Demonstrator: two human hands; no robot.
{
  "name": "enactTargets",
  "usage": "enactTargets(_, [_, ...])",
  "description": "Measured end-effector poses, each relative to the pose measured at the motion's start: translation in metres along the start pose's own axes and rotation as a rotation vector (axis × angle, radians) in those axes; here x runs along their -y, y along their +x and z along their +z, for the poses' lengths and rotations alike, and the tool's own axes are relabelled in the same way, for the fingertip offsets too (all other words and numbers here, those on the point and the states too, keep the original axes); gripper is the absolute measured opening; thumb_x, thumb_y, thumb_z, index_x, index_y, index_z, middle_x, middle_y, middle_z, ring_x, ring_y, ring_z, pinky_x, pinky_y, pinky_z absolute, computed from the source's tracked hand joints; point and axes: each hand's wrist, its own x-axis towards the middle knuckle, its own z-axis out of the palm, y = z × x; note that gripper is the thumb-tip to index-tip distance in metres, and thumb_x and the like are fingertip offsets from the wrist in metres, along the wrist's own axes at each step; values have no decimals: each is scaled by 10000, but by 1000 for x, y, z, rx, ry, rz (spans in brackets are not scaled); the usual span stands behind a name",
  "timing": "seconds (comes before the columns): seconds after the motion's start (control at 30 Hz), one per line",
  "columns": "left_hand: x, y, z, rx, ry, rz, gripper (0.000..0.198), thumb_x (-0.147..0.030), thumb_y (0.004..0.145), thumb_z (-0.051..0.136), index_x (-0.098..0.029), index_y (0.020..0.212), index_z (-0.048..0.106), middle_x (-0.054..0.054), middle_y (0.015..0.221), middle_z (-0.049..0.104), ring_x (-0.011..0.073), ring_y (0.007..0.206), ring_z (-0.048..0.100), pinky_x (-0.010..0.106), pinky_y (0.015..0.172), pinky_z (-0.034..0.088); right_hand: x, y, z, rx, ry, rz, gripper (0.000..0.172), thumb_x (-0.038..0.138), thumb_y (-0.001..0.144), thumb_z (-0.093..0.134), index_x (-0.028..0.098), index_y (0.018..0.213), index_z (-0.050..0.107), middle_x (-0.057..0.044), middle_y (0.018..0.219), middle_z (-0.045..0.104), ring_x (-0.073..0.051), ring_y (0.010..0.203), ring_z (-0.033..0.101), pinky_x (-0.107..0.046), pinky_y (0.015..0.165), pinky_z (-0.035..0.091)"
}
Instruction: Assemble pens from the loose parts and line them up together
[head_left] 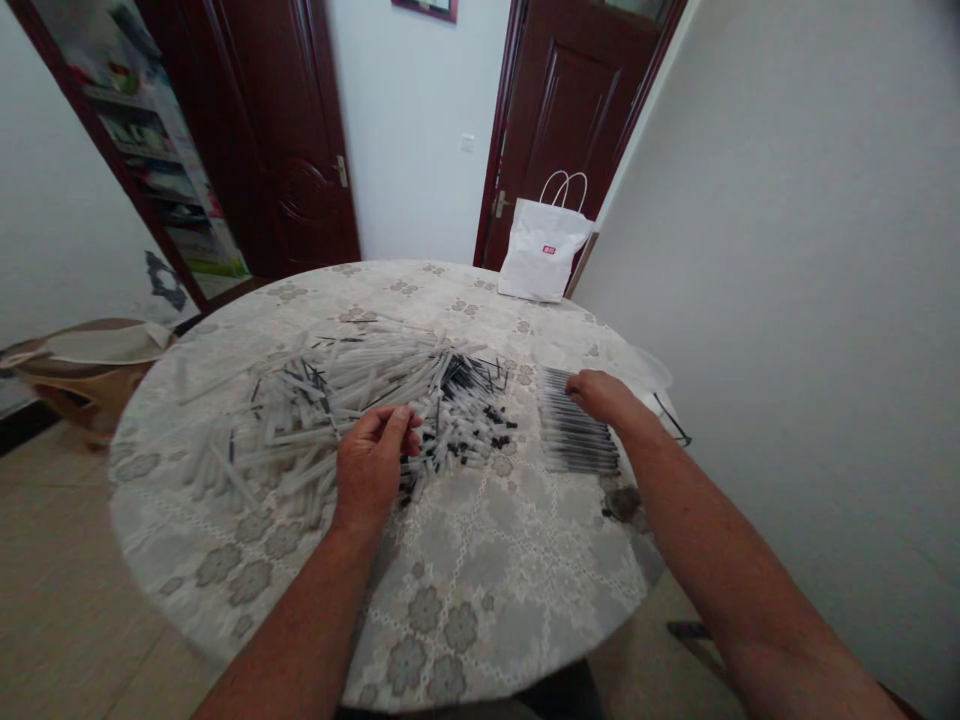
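My left hand (pixel 375 460) hovers at the front of a pile of pale pen barrels (pixel 367 365), thumb and fingers pinched together. What it holds, if anything, is too small to make out. Beside it lie several short pale pieces with black ends (pixel 469 435) and a cluster of dark thin sticks that look like pen refills (pixel 465 378). On the right, my right hand (pixel 600 392) reaches over a neat row of slim clear pens with dark cores (pixel 574 440). Its fingers are closed and point down at the row's far part; whatever is between them is hidden.
The round table wears a flowered tablecloth (pixel 465 600). A white paper bag (pixel 544 250) stands at its far edge. Glasses (pixel 673 420) and a small dark clump (pixel 622 503) lie at the right edge, close to the wall. A brown basket (pixel 82 385) stands left.
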Motion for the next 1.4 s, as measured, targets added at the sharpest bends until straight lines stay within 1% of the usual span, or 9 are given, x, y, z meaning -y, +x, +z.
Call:
enactTargets(0.17, [-2, 1, -2, -51, 11, 25, 269, -454, 865, 661, -188, 865, 700, 23, 792, 710, 119, 565, 598, 242, 541, 525, -7, 7, 18, 69, -19, 5, 312, 219, 904, 560, 255, 1118, 784, -98, 1166, 749, -236, 1070, 672, -293, 913, 465])
enactTargets(0.37, [-1, 2, -2, -68, 28, 28, 272, -455, 870, 655, -187, 871, 704, 25, 793, 715, 116, 554, 594, 236, 535, 509, -6, 13, 25, 81, -20, 5, 334, 261, 937, 542, 263, 1192, 757, -104, 1238, 724, -239, 1138, 650, -296, 958, 468])
enactTargets(0.47, [-1, 2, -2, -73, 25, 30, 267, -445, 868, 649, -183, 865, 702, 28, 783, 715, 120, 552, 596, 237, 538, 510, -6, 16, 27, 67, -22, 17, 352, 240, 960, 505, 244, 1219, 744, -127, 1279, 700, -242, 1157, 641, -308, 975, 464])
enactTargets(0.73, [-2, 1, -4, -93, 5, 36, 277, -459, 852, 659, -185, 850, 697, 26, 739, 698, 122, 527, 578, 234, 525, 499, -1, 14, 29, 85, -26, 7, 365, 169, 935, 504, 214, 1206, 744, -145, 1220, 723, -238, 1101, 672, -304, 915, 481])
enactTargets(1.0, [-1, 2, -5, -98, -25, 40, 296, -466, 878, 642, -174, 849, 682, 21, 751, 701, 101, 500, 561, 218, 504, 455, 9, 3, 16, 47, -49, -3, 328, 218, 972, 481, 192, 1180, 734, -160, 1182, 717, -259, 1106, 654, -328, 923, 475])
enactTargets(1.07, [-1, 2, -5, -109, -40, 41, 291, -462, 881, 642, -174, 852, 677, 18, 754, 702, 97, 497, 559, 216, 502, 450, 22, -2, 10, 2, -32, -28, 328, 241, 985, 479, 186, 1201, 719, -162, 1197, 703, -262, 1101, 652, -327, 919, 470])
enactTargets(1.13, [0, 2, -5, -116, -67, 43, 286, -457, 883, 644, -174, 848, 669, 14, 758, 699, 91, 491, 552, 213, 495, 444, 48, -11, 3, -78, 36, -93, 317, 257, 987, 499, 190, 1217, 707, -144, 1190, 699, -248, 1089, 649, -313, 926, 458])
enactTargets(1.27, [2, 3, -4, -146, -140, 29, 274, -450, 881, 641, -177, 859, 647, -6, 737, 669, 83, 490, 546, 201, 482, 436, 124, -33, -4, -193, 220, -319, 299, 284, 1006, 511, 233, 1253, 670, -96, 1163, 681, -212, 1054, 636, -288, 907, 456])
enactTargets(1.4, [4, 6, -4, -174, -218, 3, 269, -452, 876, 631, -186, 921, 639, -37, 692, 623, 79, 459, 516, 197, 455, 430, 192, -40, -2, -225, 184, -451, 288, 217, 1006, 488, 277, 1221, 669, -86, 1113, 650, -212, 1013, 611, -276, 806, 466])
